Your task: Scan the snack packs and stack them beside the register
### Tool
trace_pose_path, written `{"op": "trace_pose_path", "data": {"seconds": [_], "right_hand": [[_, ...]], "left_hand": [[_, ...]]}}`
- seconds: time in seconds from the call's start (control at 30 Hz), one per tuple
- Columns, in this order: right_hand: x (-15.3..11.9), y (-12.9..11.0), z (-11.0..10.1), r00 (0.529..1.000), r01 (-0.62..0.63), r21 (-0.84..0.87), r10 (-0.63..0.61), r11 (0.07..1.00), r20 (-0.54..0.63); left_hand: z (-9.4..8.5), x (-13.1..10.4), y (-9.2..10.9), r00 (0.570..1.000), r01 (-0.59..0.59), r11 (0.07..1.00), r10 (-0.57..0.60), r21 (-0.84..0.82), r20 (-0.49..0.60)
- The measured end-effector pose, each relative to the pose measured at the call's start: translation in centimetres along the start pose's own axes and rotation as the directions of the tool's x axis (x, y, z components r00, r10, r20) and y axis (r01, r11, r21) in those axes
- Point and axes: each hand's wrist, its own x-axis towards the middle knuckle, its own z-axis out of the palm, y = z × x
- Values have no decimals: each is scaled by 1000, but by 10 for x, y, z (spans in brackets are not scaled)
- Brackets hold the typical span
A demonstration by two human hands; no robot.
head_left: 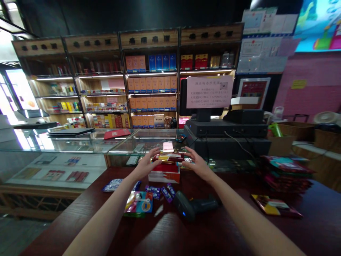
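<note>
Between my hands is a dark red and yellow snack packet (170,157), held level just above a red, white and orange box (164,174). My left hand (148,163) grips its left end, and my right hand (196,164) has the right end between thumb and fingers. A black barcode scanner (190,208) lies on the dark wooden counter (160,236) nearer to me. Several small purple packets (167,193) and a colourful pouch (140,202) rest left of the scanner. Another red and yellow packet (275,206) lies flat on the right.
A stack of snack bags (287,174) stands at the right. Behind the wooden counter are a glass display case (80,144) and a monitor (204,115) with a paper sheet on it. Shelves of boxed goods (151,103) line the back wall.
</note>
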Motion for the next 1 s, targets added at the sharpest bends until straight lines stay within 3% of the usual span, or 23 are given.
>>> {"op": "trace_pose_path", "data": {"seconds": [0.17, 0.37, 0.5, 0.63, 0.7, 0.83, 1.0], "right_hand": [[-33, -7, -12, 991, -95, 186, 110, 978, -71], [-68, -11, -21, 937, -221, 327, 293, 919, -191], [-81, -9, -23, 883, -273, 458, 410, 846, -230], [-87, -7, -21, 853, -285, 556, 472, 780, -224], [-88, -7, -21, 849, -292, 575, 484, 764, -212], [-88, -10, -20, 840, -343, 566, 515, 750, -173], [-90, -16, -14, 839, -399, 533, 532, 746, -116]], "left_hand": [[42, -5, 11, 990, -30, 996, 18, -85, -137], [93, -10, 18, 952, 70, 991, -101, -118, -288], [112, -10, 19, 949, 80, 975, -138, -206, -282], [115, -15, 15, 973, 56, 967, -108, -248, -205], [112, -21, 14, 987, 28, 987, -52, -159, -150], [104, -33, 12, 989, -71, 971, 98, 226, -109], [102, -41, 9, 952, -128, 690, 287, 713, -106]]}}
